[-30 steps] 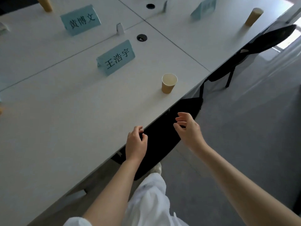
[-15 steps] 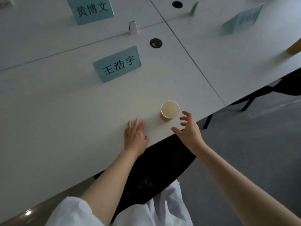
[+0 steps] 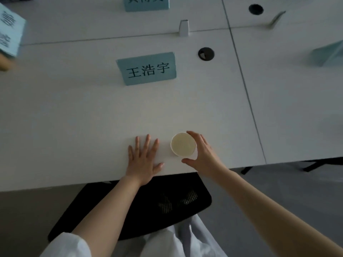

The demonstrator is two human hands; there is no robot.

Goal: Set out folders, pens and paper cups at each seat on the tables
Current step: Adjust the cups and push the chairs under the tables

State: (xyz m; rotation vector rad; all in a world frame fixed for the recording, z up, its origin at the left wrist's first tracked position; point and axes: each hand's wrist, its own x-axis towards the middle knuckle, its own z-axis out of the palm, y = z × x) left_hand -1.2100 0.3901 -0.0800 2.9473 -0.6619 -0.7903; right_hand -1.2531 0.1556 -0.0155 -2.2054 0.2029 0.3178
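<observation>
An empty paper cup [image 3: 183,147] stands upright on the white table [image 3: 74,117], near its front edge. My right hand [image 3: 203,154] wraps around the cup's right side, with the fingertips on the far rim and the thumb at the near side. My left hand [image 3: 143,160] lies flat on the table just left of the cup, fingers spread, holding nothing. No folders or pens are in view.
A blue name card [image 3: 147,68] stands behind the cup, with more cards at the far left [image 3: 10,32], top [image 3: 146,3] and right [image 3: 328,54]. A black chair [image 3: 141,206] is tucked under the table edge below my arms. Two round cable holes [image 3: 206,53] sit further back.
The view has come closer and looks more steeply down over the seat. My left hand has flattened on the table and my right hand has closed around the cup.
</observation>
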